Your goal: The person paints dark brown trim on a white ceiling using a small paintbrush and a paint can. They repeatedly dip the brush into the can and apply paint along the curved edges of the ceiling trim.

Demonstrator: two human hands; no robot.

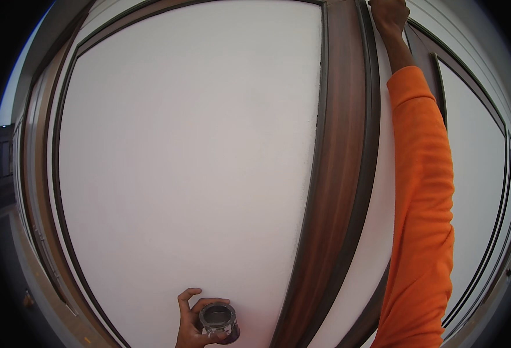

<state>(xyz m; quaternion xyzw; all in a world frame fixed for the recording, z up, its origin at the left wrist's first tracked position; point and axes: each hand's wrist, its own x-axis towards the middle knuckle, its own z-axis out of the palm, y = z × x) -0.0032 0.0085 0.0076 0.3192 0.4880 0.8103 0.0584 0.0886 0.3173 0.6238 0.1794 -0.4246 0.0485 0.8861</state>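
Observation:
At the lower middle, my left hand (pixel 190 322) is closed round a small round pot (pixel 218 315) with a smeared rim. Dark liquid, paint by its look, shows inside it, and my index finger sticks up clear of the pot. High at the upper right, my right hand (pixel 390 14) is closed near the top of a wooden strip (pixel 345 116) with dark edges. Whatever its fingers hold is cut off by the picture's upper edge. My right arm, in an orange sleeve (pixel 421 203), stretches up the right side.
A large white panel (pixel 191 145) fills the middle, framed by a dark border. To the right, beyond my sleeve, is another white panel (pixel 476 133) with dark edging. Brown trim (pixel 41 174) runs down the left side. Pale siding (pixel 464 35) curves across the upper right.

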